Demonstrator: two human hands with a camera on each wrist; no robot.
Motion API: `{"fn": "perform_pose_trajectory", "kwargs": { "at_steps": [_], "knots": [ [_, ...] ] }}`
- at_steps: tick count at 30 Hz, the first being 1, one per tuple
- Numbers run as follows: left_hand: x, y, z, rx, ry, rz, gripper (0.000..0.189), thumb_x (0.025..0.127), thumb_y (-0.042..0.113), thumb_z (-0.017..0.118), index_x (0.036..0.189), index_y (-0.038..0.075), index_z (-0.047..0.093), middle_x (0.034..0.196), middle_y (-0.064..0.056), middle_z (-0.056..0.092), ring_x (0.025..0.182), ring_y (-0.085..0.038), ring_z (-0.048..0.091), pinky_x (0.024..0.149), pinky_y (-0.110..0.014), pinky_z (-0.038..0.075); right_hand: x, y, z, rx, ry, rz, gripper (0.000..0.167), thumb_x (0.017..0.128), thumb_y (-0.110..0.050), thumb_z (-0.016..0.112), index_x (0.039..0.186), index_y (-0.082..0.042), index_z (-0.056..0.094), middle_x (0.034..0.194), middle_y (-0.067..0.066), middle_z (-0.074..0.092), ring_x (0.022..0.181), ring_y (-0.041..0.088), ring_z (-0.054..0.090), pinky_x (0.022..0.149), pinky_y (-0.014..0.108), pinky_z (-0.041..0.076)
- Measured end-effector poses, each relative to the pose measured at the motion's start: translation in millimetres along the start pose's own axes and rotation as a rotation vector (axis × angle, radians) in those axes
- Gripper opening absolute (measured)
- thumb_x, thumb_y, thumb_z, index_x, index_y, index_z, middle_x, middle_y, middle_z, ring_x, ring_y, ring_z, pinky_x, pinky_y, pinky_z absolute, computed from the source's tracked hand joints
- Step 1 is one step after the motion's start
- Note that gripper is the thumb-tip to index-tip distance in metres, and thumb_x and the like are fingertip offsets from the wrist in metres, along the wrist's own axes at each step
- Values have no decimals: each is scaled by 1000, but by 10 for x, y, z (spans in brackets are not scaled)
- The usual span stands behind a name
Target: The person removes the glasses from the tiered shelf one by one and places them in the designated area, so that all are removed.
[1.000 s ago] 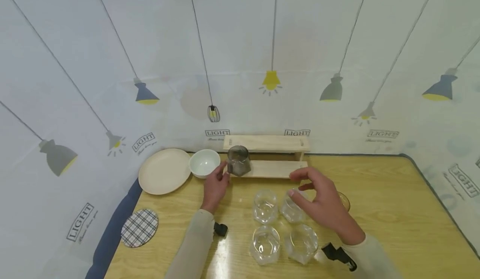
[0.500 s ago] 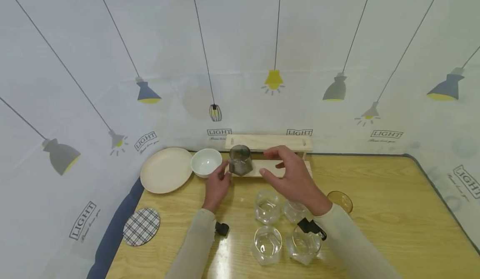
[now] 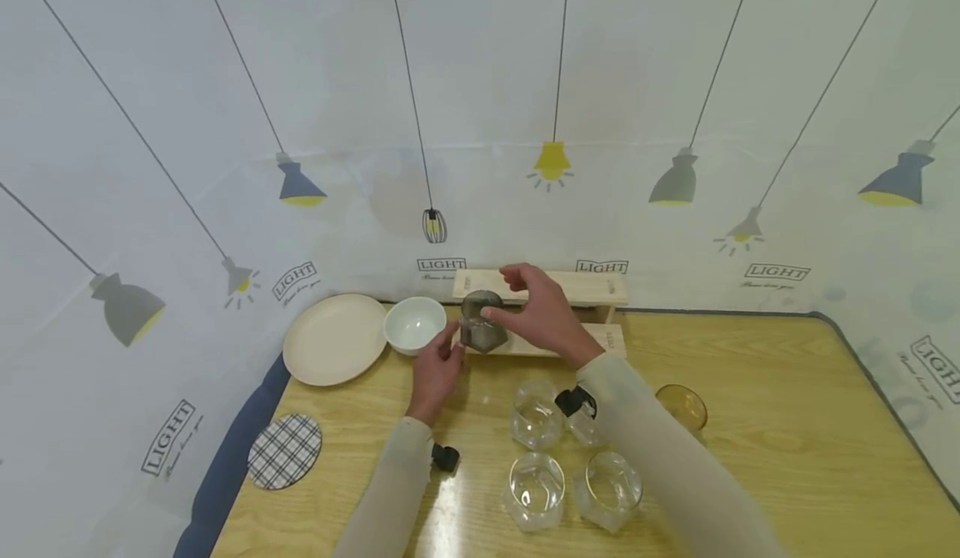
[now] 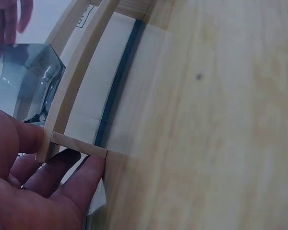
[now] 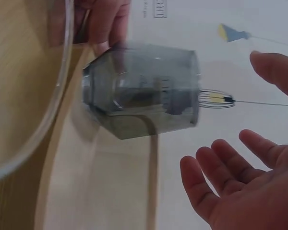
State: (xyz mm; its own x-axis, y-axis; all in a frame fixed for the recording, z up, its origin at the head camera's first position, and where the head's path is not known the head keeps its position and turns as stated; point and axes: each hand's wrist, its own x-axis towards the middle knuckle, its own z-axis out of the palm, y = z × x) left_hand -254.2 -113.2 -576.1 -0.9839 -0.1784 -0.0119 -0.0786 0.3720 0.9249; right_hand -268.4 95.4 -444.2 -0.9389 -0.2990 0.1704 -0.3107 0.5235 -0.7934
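Note:
A smoky grey faceted glass (image 3: 482,338) stands at the left end of the lower tier of a two-tier wooden rack (image 3: 600,288). My left hand (image 3: 435,379) pinches the rack's left end, thumb on the front edge and fingers at the end piece (image 4: 79,143), as the left wrist view shows. Over the rack, my right hand (image 3: 547,316) is spread around the glass without gripping it. In the right wrist view the glass (image 5: 144,91) is upright relative to the shelf, and the right fingers (image 5: 225,172) are apart from its rim.
Several clear faceted glasses (image 3: 534,491) stand in front of the rack, one partly behind the right wrist. An amber glass piece (image 3: 682,408) lies to the right. At left are a white bowl (image 3: 414,325), a cream plate (image 3: 333,341) and a checked coaster (image 3: 285,451).
My right hand has moved left and away from above the clear glasses to the grey glass. The left hand has stayed at the rack's end.

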Motion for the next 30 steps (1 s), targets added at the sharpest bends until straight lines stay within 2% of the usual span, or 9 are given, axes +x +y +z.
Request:
{"fn": "perform_pose_trajectory", "kwargs": {
  "at_steps": [3,6,11,18,24,30],
  "knots": [
    [5,1,5,0,2,7,43,105,21,66,147,23,63,160,-4,55,129,-29,69,95,-37,64,93,77,86,-34,-51,58,85,88,-50,84,155,-14,48,152,13,56,135,32,58,109,53,54],
    [4,-4,12,-7,2,8,43,104,20,66,147,23,64,158,-6,56,126,-28,71,93,-37,65,142,146,159,-70,-114,101,92,84,-52,86,157,-13,46,149,11,56,133,31,58,109,51,54],
    [1,-23,12,-23,-8,-1,44,104,21,66,148,23,62,160,-7,54,130,-30,68,93,-36,65,174,198,226,-131,-172,89,91,83,-48,88,156,-10,48,139,12,56,122,28,58,106,48,54],
    [14,-3,-14,-16,-30,-35,45,105,24,63,150,27,60,162,-5,52,130,-27,68,95,-36,64,205,132,236,-156,-157,69,79,81,-46,90,146,-15,58,131,10,57,114,26,58,101,47,55],
    [6,-27,-6,16,3,-2,43,104,23,65,147,24,64,156,-8,58,126,-28,70,93,-37,64,182,155,259,-150,-132,39,74,80,-46,92,140,-15,61,129,10,60,114,27,60,99,47,56],
    [15,-31,7,1,-26,-25,44,106,25,63,150,25,60,161,-7,53,137,-29,63,99,-37,63,123,133,191,-84,-110,51,73,79,-43,92,138,-17,58,134,13,64,119,33,64,97,48,58]
  ]
}}
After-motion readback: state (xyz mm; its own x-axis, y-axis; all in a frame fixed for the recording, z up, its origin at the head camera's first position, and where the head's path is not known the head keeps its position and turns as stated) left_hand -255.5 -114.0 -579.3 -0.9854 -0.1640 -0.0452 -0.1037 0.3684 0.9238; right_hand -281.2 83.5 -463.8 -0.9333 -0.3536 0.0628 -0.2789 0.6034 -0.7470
